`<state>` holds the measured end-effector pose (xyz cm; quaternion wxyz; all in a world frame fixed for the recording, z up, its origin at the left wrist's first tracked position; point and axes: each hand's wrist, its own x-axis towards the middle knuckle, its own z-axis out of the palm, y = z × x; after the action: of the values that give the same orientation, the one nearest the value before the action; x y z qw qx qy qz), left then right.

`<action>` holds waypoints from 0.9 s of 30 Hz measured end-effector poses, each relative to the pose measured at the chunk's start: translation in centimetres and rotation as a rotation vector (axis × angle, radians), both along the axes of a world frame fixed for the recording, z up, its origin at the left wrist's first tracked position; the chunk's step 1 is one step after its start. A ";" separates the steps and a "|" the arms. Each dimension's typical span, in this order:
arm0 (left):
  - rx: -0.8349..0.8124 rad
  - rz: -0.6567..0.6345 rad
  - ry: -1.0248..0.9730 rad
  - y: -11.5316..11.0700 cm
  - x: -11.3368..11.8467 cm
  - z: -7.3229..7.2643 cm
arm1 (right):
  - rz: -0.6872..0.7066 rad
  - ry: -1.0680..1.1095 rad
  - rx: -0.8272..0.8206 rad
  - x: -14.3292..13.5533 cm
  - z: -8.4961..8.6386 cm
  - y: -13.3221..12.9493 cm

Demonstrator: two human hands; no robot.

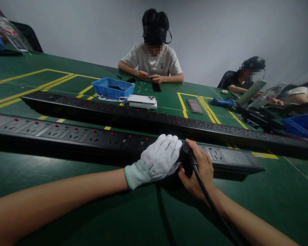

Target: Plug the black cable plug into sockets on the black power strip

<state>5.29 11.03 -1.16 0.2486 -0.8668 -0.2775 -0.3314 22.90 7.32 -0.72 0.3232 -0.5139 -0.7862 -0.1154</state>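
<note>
My left hand (162, 157), in a white knit glove with a green cuff, grips the nearer black power strip (74, 136), its fingers over the top face. The thumb side is partly hidden. Bare, my right hand (201, 167) closes around a black plug (187, 152) at the strip, beside the gloved fingers. A thick black cable (207, 200) runs from the plug toward me over my right forearm. Whether the plug's pins sit in a socket is hidden. Red lights or buttons and sockets line the strip's top.
A second long power strip (143, 116) lies just behind. Beyond it are a blue bin (113, 88), a white phone (141, 99) on a white block, and a blue-handled tool (222, 101). A co-worker (154, 61) sits opposite; others sit at right. Yellow tape marks the green table (92, 215).
</note>
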 end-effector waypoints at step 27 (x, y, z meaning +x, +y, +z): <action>-0.017 -0.004 -0.005 0.0 0.1 0.0 | 0.025 0.022 0.000 0.1 0.0 0.0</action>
<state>5.36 11.00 -1.14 0.2397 -0.8688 -0.2791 -0.3315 22.96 7.34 -0.70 0.3333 -0.5054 -0.7888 -0.1060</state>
